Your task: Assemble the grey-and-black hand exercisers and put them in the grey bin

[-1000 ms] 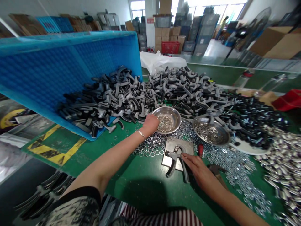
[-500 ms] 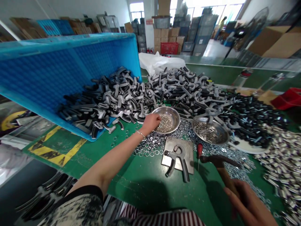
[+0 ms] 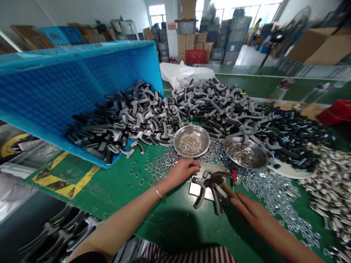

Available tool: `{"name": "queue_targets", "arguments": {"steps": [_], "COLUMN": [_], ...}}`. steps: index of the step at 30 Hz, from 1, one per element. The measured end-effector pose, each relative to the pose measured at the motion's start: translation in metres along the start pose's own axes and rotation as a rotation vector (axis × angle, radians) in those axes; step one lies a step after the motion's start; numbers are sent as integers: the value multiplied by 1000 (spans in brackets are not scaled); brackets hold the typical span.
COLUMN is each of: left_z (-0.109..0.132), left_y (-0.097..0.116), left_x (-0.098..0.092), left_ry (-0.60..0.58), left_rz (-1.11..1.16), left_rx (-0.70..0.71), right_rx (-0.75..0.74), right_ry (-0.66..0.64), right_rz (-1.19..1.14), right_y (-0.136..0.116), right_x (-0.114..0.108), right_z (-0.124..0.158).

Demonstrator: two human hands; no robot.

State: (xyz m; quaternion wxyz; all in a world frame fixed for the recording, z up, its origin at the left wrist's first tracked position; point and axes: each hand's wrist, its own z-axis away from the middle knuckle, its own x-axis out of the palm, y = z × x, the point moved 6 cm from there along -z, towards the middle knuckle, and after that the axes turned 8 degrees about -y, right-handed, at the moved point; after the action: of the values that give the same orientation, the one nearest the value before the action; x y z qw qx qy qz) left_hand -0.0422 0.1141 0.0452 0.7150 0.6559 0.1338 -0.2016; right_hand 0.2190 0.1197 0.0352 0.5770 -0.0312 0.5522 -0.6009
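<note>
One V-shaped grey handle piece [image 3: 203,184] lies on a metal plate [image 3: 208,194], just right of the left hand [image 3: 182,171], which is pinched closed, any contents hidden; the right hand [image 3: 248,208] is wrapped round a hammer [image 3: 227,189], its head over the piece.

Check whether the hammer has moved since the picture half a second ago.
Yes, to the left: its head lay right of the metal plate then; now the hammer in the right hand overlaps it.

Right grip [image 3: 248,208] around a hammer [image 3: 226,188] over a V-shaped part [image 3: 202,182], left grip [image 3: 182,171] at metal plate [image 3: 195,189], bowls [image 3: 204,141] beyond
</note>
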Motion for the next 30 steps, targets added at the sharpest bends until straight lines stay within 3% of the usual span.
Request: {"name": "queue_targets", "arguments": {"steps": [5, 9, 15, 19, 25, 27, 30], "left_z": [-17, -29, -30, -27, -20, -22, -29], "left_y": [1, 1, 1, 2, 13, 12, 7], "left_x": [30, 38, 42, 49, 69, 70, 61], "left_ry": [13, 17, 10, 28, -102, -140, -89], "left_rz": [-330, -376, -467, -634, -1063, -1060, -872], "left_rx": [83, 68, 42, 64, 426, 464, 358], "right_rx": [172, 203, 194, 229, 236, 237, 244], "right_ry": [202, 202, 200, 161, 160, 147, 138], "right_rz": [-431, -683, -826, -895, -834, -781, -686], "right_y": [19, 37, 44, 42, 31, 28, 29], "right_x": [7, 34, 51, 60, 56, 50, 40], "right_z": [15, 22, 22, 22, 28, 30, 30]}}
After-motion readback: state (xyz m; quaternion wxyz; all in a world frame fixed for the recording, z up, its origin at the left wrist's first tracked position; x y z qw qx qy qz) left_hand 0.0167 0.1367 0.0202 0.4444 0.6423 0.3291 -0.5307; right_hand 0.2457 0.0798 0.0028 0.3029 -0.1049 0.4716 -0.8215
